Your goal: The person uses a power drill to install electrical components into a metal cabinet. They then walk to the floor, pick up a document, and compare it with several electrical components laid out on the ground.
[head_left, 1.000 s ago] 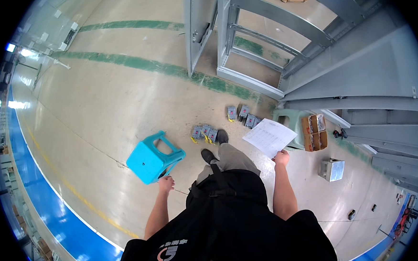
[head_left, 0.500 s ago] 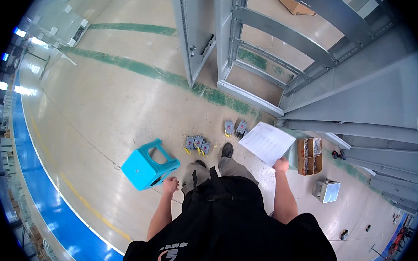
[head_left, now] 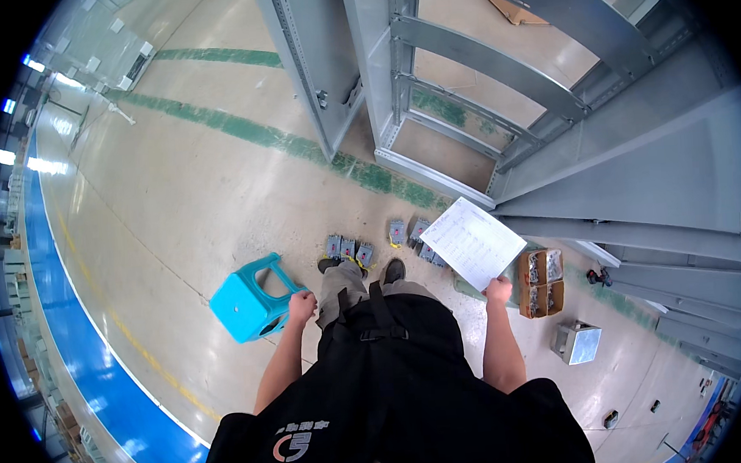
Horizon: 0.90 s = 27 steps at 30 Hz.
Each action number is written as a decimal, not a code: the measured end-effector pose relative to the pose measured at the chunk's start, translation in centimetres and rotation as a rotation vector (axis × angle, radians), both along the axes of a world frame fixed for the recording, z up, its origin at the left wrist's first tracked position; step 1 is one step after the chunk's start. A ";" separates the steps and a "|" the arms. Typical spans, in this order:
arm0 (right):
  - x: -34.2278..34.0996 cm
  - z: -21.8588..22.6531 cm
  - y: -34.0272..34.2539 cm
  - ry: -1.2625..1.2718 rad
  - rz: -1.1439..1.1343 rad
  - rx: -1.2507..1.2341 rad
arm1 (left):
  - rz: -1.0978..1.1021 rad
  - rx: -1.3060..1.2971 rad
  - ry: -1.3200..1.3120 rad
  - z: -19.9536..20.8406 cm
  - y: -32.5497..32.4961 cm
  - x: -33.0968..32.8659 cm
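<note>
My right hand (head_left: 499, 290) grips the near edge of a white printed sheet of paper (head_left: 473, 244), held out over the floor. My left hand (head_left: 302, 307) has its fingers curled in; whatever may be inside them is hidden. Just left of that hand a turquoise plastic stool (head_left: 244, 309) stands upright on the floor; the hand overlaps its edge in view, and I cannot tell whether they touch. Grey circuit breakers (head_left: 349, 250) with yellow pieces lie in front of my feet. More grey circuit breakers (head_left: 397, 232) lie to their right, partly covered by the sheet.
A tall grey metal cabinet frame (head_left: 435, 172) with an open door (head_left: 314, 74) stands ahead. Right of the sheet are a divided cardboard box (head_left: 526, 286) of small parts, a power tool (head_left: 598, 277) and a metal box (head_left: 577, 343). Grey panels (head_left: 639, 189) extend along the right.
My left hand has risen slightly in view, closer to the stool's edge. The sheet has shifted and turned a little with my right hand. The view has moved forward; one foot now nears the breakers.
</note>
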State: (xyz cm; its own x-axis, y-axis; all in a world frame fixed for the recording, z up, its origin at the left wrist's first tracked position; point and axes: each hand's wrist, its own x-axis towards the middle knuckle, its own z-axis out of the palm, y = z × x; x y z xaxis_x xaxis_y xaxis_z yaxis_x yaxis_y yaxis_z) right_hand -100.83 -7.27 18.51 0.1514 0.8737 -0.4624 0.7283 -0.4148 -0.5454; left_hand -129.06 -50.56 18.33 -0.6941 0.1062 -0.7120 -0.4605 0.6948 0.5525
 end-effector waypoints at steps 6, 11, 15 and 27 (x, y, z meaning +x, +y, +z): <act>3.2 -2.6 1.3 -0.080 0.006 0.005 | -0.012 -0.016 0.037 0.7 1.3 -1.2; 3.7 -1.9 1.6 -0.043 -0.055 -0.035 | -0.055 -0.050 0.005 -0.3 1.6 -2.0; 3.9 -0.6 0.4 0.032 -0.155 -0.024 | -0.125 -0.076 -0.015 -1.5 1.8 -2.6; 11.2 -1.1 -7.7 0.032 -0.430 -0.075 | -0.554 -0.087 0.086 0.2 11.3 -6.9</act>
